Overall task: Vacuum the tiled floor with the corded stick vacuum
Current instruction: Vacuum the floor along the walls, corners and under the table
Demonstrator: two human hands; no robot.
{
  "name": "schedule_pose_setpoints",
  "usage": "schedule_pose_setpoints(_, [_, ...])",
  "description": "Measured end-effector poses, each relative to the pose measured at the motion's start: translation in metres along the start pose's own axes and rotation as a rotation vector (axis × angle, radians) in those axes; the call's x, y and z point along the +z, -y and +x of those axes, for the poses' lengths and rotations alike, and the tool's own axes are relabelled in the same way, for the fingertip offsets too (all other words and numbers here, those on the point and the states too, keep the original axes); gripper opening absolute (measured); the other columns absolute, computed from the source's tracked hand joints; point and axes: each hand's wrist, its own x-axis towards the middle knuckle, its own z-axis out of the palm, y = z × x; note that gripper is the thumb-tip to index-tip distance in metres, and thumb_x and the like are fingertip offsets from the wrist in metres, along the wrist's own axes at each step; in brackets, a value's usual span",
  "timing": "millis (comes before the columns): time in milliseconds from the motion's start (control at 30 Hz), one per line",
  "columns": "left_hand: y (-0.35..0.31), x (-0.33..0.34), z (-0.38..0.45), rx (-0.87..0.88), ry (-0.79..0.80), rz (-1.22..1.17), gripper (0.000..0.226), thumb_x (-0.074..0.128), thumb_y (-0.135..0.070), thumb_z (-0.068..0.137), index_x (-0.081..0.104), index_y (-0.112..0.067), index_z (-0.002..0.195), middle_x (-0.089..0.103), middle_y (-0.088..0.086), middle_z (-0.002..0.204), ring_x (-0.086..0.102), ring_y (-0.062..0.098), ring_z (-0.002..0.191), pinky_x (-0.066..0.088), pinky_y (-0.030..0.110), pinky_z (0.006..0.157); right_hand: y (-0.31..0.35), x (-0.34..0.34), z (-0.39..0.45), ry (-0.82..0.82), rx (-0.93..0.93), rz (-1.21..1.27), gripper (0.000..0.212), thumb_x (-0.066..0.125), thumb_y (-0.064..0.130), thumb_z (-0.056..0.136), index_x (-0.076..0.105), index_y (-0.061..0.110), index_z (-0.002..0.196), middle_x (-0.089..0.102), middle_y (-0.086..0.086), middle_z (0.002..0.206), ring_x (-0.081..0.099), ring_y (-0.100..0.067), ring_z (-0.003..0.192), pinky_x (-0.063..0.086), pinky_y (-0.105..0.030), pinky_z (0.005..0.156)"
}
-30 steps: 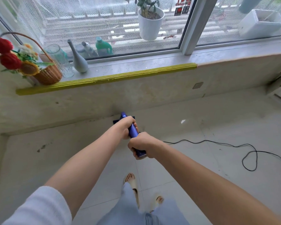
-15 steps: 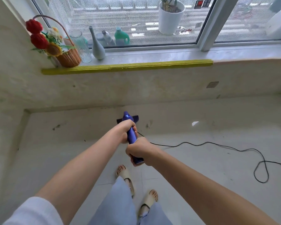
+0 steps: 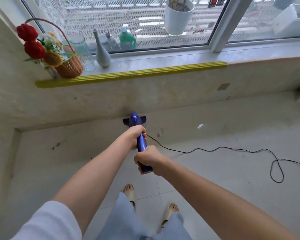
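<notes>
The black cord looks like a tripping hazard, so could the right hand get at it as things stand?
Probably not yet: the right hand grips the blue vacuum handle and would have to release it, though nothing covers the black cord on the floor.

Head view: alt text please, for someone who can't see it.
Both hands grip a blue stick vacuum, left hand ahead of right hand, its floor head at the foot of the wall below a window ledge. A black cord trails right across the pale tiled floor.
</notes>
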Motion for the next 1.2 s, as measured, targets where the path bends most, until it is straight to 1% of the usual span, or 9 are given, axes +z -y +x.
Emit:
schedule_pose_setpoints(200, [-0.051,-0.028,0.015,0.013,0.029,0.071,0.02,0.04,-0.004,0.085,0.039,-0.013,0.067,0.04,-0.003,0.041,0.037,0.011,0.039,0.036,0.02,0.044,0.049,0.026,0.027,-0.068,0.002,0.073,0.016,0.045,-0.009,0.081,0.044,0.006,0.085,0.042,-0.008,0.067,0.041,-0.017,0.046,0.04,-0.018,0.04])
schedule_pose_setpoints(400, [-0.055,-0.033,0.009,-0.038,0.069,0.032,0.021,0.04,-0.003,0.082,0.039,-0.012,0.064,0.042,-0.002,0.042,0.04,0.013,0.043,0.037,0.023,0.05,0.063,0.024,0.008,-0.073,0.034,0.045,0.02,0.042,-0.011,0.08,0.04,0.009,0.078,0.039,-0.007,0.066,0.037,-0.017,0.047,0.037,-0.015,0.038])
schedule_pose_setpoints(600, [-0.054,-0.059,-0.005,-0.068,0.094,-0.007,0.026,0.039,-0.003,0.085,0.037,-0.014,0.061,0.04,-0.004,0.038,0.039,0.014,0.028,0.036,0.018,0.044,0.069,0.046,-0.006,-0.1,-0.025,-0.106,0.021,0.037,-0.008,0.081,0.035,0.012,0.074,0.036,-0.004,0.067,0.038,-0.017,0.048,0.032,-0.012,0.033])
schedule_pose_setpoints(700, [-0.054,-0.07,-0.008,-0.039,0.089,-0.046,0.026,0.037,-0.004,0.087,0.038,-0.014,0.064,0.037,-0.005,0.035,0.035,0.012,0.026,0.034,0.011,0.038,0.07,0.058,0.002,-0.147,-0.078,-0.233,0.016,0.039,-0.005,0.08,0.037,0.01,0.077,0.04,-0.006,0.07,0.041,-0.019,0.044,0.035,-0.018,0.035])
schedule_pose_setpoints(800, [-0.049,-0.084,-0.005,-0.024,0.054,-0.071,0.018,0.036,-0.005,0.087,0.043,-0.014,0.073,0.035,-0.005,0.035,0.033,0.011,0.026,0.033,0.01,0.037,0.063,0.074,0.011,-0.162,-0.104,-0.305,0.011,0.045,-0.003,0.08,0.041,0.007,0.084,0.045,-0.008,0.075,0.048,-0.018,0.045,0.04,-0.022,0.037])
schedule_pose_setpoints(867, [-0.046,-0.092,-0.004,-0.038,0.032,-0.044,0.016,0.037,-0.005,0.085,0.042,-0.013,0.072,0.035,-0.005,0.036,0.032,0.01,0.027,0.032,0.011,0.037,0.056,0.083,0.018,-0.125,-0.09,-0.239,0.014,0.046,-0.003,0.079,0.039,0.009,0.078,0.045,-0.008,0.076,0.049,-0.018,0.045,0.041,-0.022,0.038])
schedule_pose_setpoints(967, [-0.045,-0.094,-0.001,-0.042,0.004,-0.013,0.015,0.039,-0.004,0.084,0.044,-0.012,0.073,0.037,-0.004,0.038,0.034,0.009,0.029,0.034,0.015,0.04,0.05,0.086,0.028,-0.071,-0.061,-0.107,0.012,0.044,-0.003,0.078,0.041,0.008,0.083,0.044,-0.009,0.074,0.048,-0.017,0.042,0.041,-0.022,0.04])
schedule_pose_setpoints(1067, [-0.048,-0.074,0.004,-0.002,0.007,0.042,0.018,0.039,-0.004,0.085,0.042,-0.013,0.07,0.038,-0.003,0.038,0.035,0.009,0.03,0.035,0.015,0.04,0.048,0.07,0.032,-0.07,-0.057,0.003,0.012,0.044,-0.006,0.08,0.042,0.006,0.082,0.042,-0.008,0.067,0.045,-0.017,0.041,0.04,-0.02,0.038])
schedule_pose_setpoints(1200, [-0.037,-0.049,0.001,-0.008,0.019,0.061,0.021,0.036,-0.003,0.085,0.036,-0.013,0.066,0.038,-0.003,0.039,0.034,0.01,0.033,0.034,0.019,0.044,0.038,0.048,0.022,-0.074,0.006,0.038,0.015,0.043,-0.008,0.081,0.042,0.007,0.084,0.041,-0.008,0.069,0.041,-0.019,0.049,0.039,-0.016,0.038])
